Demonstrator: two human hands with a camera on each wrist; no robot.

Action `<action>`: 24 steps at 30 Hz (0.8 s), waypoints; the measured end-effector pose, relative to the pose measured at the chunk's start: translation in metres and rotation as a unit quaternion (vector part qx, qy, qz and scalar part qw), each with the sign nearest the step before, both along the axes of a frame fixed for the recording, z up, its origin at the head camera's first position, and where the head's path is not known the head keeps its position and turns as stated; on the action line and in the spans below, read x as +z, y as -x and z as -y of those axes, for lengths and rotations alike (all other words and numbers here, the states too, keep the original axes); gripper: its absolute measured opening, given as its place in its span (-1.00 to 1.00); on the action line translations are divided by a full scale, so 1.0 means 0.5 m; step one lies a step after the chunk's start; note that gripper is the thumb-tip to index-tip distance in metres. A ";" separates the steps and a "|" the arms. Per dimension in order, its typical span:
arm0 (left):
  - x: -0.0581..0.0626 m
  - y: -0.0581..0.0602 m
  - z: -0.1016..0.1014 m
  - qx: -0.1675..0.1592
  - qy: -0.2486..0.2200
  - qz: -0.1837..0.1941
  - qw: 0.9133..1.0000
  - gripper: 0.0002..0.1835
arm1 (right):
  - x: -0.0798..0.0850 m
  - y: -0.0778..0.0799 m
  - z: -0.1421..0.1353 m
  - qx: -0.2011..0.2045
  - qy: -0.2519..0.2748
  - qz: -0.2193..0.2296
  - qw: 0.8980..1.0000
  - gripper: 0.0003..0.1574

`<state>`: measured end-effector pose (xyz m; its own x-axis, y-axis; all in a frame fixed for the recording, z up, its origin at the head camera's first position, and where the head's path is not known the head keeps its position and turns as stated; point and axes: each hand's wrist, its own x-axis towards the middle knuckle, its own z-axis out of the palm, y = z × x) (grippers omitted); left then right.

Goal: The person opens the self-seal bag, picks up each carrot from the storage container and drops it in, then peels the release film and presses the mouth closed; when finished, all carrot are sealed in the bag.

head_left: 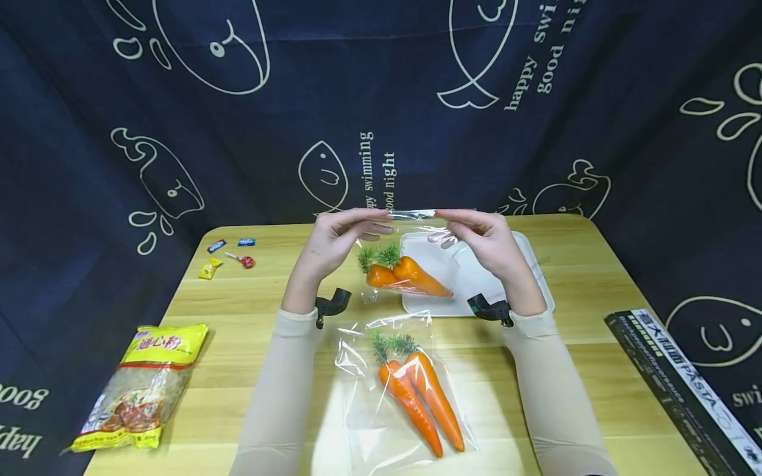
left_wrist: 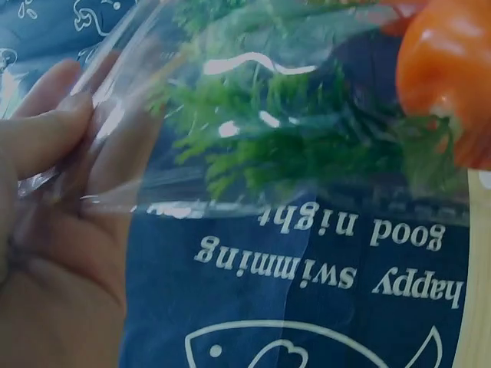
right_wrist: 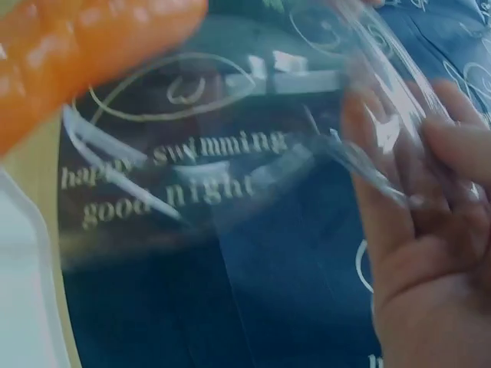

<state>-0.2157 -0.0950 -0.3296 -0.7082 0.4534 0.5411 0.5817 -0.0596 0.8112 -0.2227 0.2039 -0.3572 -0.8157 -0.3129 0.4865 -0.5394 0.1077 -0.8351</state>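
Observation:
Both hands hold up a clear plastic bag by its top edge, above the table. My left hand pinches the left upper corner between thumb and fingers, as the left wrist view shows. At the right upper corner, my right hand pinches the film the same way. Two orange carrots with green leafy tops lie at the bottom of this bag. A second clear bag rests flat on the table nearer to me, with two more carrots inside.
Behind the raised bag lies a white tray. Small candies and a red lollipop are at the back left. A yellow pasta packet lies at the left edge, a long black pasta box at the right. Dark printed cloth hangs behind.

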 end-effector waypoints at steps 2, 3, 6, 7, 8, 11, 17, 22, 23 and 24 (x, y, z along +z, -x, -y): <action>0.008 -0.005 0.006 -0.017 0.016 -0.004 1.000 -0.66 | 0.006 -0.003 -0.010 0.009 -0.025 0.005 1.000 -0.60; 0.010 -0.007 0.009 -0.025 0.023 -0.005 0.999 -0.65 | 0.008 -0.004 -0.014 0.013 -0.036 0.008 0.999 -0.59; 0.014 -0.011 0.013 -0.041 0.036 -0.004 0.999 -0.64 | 0.014 -0.008 -0.022 0.017 -0.057 0.013 0.998 -0.55; 0.016 -0.012 0.014 -0.044 0.040 -0.007 0.998 -0.63 | 0.015 -0.009 -0.024 0.019 -0.062 0.014 0.998 -0.54; 0.017 -0.013 0.015 -0.046 0.043 -0.007 0.998 -0.63 | 0.016 -0.010 -0.025 0.020 -0.067 0.014 0.997 -0.54; 0.021 -0.017 0.017 -0.047 0.054 -0.006 0.997 -0.63 | 0.017 -0.012 -0.027 0.029 -0.068 0.011 0.997 -0.55; 0.021 -0.018 0.022 -0.053 0.061 0.000 0.997 -0.62 | 0.015 -0.010 -0.030 0.045 -0.066 0.009 0.997 -0.54; 0.009 -0.010 0.025 -0.060 0.051 0.013 0.997 -0.61 | 0.016 -0.010 -0.028 0.051 -0.052 0.015 0.997 -0.54; 0.004 -0.006 0.025 -0.060 0.050 0.015 0.997 -0.61 | 0.016 -0.010 -0.027 0.054 -0.048 0.016 0.997 -0.54; 0.000 -0.002 0.025 -0.062 0.046 0.015 0.997 -0.61 | 0.017 -0.010 -0.025 0.056 -0.043 0.016 0.997 -0.54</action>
